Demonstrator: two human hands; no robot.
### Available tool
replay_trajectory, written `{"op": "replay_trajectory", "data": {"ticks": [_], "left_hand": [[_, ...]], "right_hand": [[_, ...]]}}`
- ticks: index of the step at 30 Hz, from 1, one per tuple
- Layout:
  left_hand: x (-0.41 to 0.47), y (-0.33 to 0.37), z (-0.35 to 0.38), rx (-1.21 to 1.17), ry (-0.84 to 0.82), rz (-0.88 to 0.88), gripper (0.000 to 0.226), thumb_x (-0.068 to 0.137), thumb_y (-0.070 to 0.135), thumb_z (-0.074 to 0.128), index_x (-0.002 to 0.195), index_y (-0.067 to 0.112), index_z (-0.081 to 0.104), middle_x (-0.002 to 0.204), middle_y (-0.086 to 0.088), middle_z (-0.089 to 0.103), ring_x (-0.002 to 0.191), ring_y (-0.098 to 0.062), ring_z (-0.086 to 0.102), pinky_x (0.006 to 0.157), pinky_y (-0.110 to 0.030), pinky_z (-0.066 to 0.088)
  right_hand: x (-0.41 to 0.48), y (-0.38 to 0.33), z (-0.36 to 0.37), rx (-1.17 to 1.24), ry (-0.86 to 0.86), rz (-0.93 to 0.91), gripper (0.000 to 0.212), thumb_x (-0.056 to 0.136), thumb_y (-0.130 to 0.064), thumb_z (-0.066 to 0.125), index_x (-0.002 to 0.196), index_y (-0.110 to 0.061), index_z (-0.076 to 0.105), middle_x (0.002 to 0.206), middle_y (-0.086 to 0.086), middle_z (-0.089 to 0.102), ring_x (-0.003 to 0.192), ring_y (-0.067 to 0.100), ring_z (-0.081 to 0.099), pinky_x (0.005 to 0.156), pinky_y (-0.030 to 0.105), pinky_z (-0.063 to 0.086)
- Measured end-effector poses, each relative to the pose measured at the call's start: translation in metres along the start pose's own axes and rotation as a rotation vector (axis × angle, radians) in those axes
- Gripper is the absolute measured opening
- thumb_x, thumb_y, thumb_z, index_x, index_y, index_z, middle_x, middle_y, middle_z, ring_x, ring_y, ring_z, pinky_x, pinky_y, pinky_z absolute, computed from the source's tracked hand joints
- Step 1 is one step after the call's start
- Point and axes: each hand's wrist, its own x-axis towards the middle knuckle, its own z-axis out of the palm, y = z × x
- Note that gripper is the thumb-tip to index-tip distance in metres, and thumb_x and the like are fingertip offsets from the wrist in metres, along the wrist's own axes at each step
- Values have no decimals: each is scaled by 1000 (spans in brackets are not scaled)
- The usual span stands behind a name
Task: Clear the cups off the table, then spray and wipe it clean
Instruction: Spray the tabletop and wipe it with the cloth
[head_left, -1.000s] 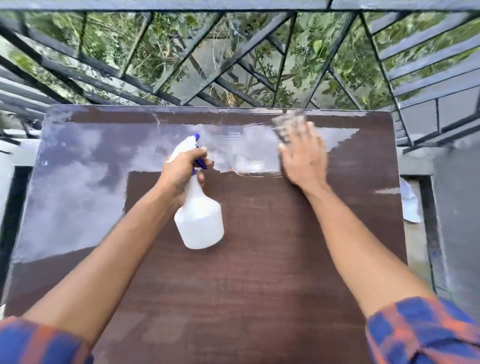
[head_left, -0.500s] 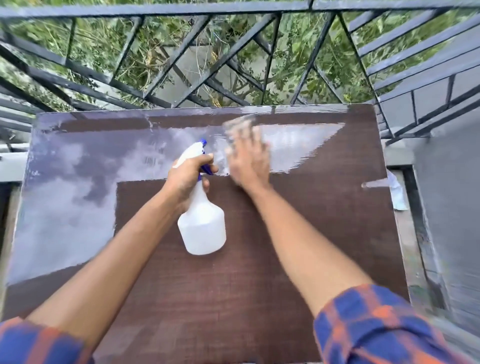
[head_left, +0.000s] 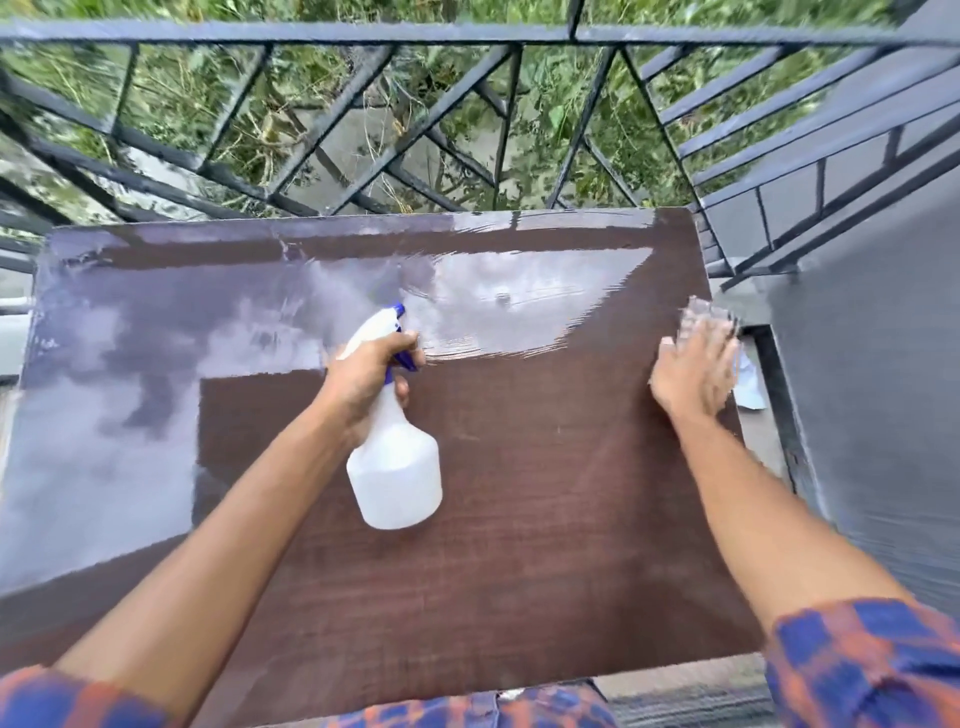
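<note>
A dark brown wooden table (head_left: 519, 571) fills the view, its far half shiny and wet. My left hand (head_left: 369, 374) grips the neck of a white spray bottle (head_left: 395, 467) with a blue trigger and nozzle, held over the table's middle. My right hand (head_left: 693, 369) lies flat at the table's right edge, fingers spread, pressing down a pale cloth (head_left: 704, 314) that shows beyond the fingertips and is blurred. No cups are in view.
A dark metal railing (head_left: 467, 130) runs right behind the table, with green plants beyond it. A grey ledge and wall (head_left: 857, 389) stand to the right. A white scrap (head_left: 750, 384) lies in the gap beside the table's right edge.
My right hand with the cloth has swept from the far middle of the table to its right edge. The left hand and bottle have stayed over the middle.
</note>
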Motion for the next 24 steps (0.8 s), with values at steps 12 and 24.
{"op": "replay_trajectory", "data": {"ticks": [12, 24], "left_hand": [[-51, -25, 9, -49, 43, 22, 50, 100, 9, 53, 148, 0, 43, 78, -10, 56, 45, -10, 49, 40, -18, 37], [-125, -56, 26, -79, 93, 22, 32, 98, 16, 61, 123, 35, 61, 76, -5, 64, 41, -15, 39, 43, -21, 35]], "right_hand": [[-221, -64, 62, -94, -190, -1181, 54, 98, -41, 45, 151, -32, 39, 163, -6, 31, 150, 20, 27, 118, 51, 28], [-105, 61, 7, 30, 22, -123, 60, 101, -30, 48, 157, -20, 29, 167, 6, 19, 152, 32, 17, 118, 54, 26]]}}
